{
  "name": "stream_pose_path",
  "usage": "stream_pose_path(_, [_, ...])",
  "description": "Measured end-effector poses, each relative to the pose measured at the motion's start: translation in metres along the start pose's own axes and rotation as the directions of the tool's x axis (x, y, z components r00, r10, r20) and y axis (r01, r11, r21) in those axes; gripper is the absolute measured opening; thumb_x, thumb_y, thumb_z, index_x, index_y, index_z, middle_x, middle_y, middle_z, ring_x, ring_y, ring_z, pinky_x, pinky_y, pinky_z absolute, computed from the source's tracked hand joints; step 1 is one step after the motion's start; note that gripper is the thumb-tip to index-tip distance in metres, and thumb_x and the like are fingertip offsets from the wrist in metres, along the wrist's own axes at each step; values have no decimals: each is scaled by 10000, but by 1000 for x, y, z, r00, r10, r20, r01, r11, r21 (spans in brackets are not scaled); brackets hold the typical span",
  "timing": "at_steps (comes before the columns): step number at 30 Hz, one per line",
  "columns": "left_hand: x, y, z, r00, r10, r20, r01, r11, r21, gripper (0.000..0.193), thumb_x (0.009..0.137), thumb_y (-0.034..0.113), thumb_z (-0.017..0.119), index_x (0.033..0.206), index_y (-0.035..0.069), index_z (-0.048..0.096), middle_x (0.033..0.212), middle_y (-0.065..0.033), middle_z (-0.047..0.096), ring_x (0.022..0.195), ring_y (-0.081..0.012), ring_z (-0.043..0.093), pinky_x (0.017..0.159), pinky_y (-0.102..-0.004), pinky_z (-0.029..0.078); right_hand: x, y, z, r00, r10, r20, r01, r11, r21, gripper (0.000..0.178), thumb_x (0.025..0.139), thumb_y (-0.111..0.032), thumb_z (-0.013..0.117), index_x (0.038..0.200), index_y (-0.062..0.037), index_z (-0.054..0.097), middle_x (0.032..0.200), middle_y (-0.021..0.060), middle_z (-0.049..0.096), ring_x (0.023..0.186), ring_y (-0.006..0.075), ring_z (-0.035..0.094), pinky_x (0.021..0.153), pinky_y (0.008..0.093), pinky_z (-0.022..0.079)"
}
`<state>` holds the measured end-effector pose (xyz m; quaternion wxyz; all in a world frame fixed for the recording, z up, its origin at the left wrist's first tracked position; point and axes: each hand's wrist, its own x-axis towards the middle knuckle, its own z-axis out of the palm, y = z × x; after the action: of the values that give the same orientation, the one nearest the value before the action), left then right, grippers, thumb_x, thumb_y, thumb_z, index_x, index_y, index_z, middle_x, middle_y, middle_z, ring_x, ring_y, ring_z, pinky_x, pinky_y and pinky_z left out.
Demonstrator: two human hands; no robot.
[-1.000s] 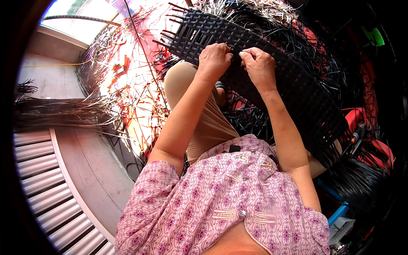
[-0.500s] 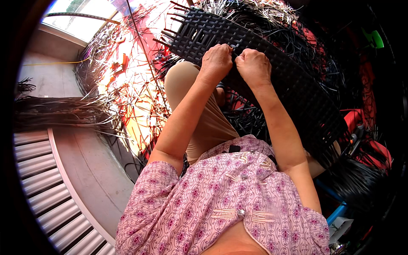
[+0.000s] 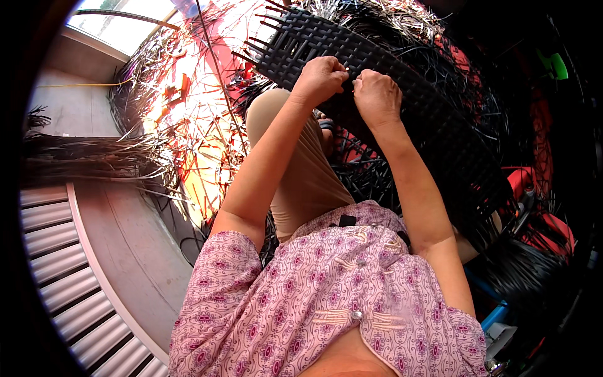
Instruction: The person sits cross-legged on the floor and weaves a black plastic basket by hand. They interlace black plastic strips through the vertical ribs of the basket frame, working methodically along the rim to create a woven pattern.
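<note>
A long panel woven from flat black strips slants from the upper middle down to the right, over my legs. Loose strip ends stick out of its far left end, where the weave shows gaps. My left hand is closed in a pinch at the panel's near edge, thumb and forefinger together. Close to its right, my right hand is curled into a fist over the same edge. A small gap lies between the two hands. Whatever the fingers grip is dark against the black weave and cannot be made out.
Loose black strips litter the red floor. A thick bundle of strips lies at the left, above a slatted metal grille. Another strip bundle and a red object are at the right. My bent knee is beneath the panel.
My left hand has shifted slightly up, its fingers now in a looser pinch. The gap between the hands has widened a little. The panel lies nearly as before.
</note>
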<state>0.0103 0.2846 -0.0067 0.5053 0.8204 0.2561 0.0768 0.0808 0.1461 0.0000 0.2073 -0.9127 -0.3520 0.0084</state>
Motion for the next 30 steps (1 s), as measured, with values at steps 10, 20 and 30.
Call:
stream_pose_path(10, [-4, -10, -50, 946, 244, -215, -147, 911, 385, 221, 896, 209, 645, 926, -8, 680, 884, -180, 712, 830, -280, 724, 755, -385, 548, -24, 2, 5, 892, -244, -381, 338, 920, 201, 359, 810, -53, 747, 1149, -46, 628, 1126, 129, 639, 1074, 338, 601, 936, 425, 499])
stream_pose_path(20, [-34, 39, -74, 819, 512, -259, -335, 793, 508, 198, 921, 174, 675, 993, -11, 683, 856, -150, 703, 780, -264, 698, 740, -376, 540, 21, -21, -2, 966, -222, -131, 247, 645, 723, 300, 927, -238, 732, 1140, -28, 711, 1002, 128, 747, 916, 192, 723, 815, 326, 561])
stream_pose_path(30, [1, -4, -45, 960, 229, -160, -183, 948, 260, 202, 880, 182, 701, 985, 11, 730, 868, -135, 726, 722, -211, 721, 692, -347, 555, 17, 0, 8, 998, -1, 69, -63, 391, 918, 261, 930, -215, 746, 1083, -3, 750, 803, 23, 722, 670, 65, 661, 578, 225, 482])
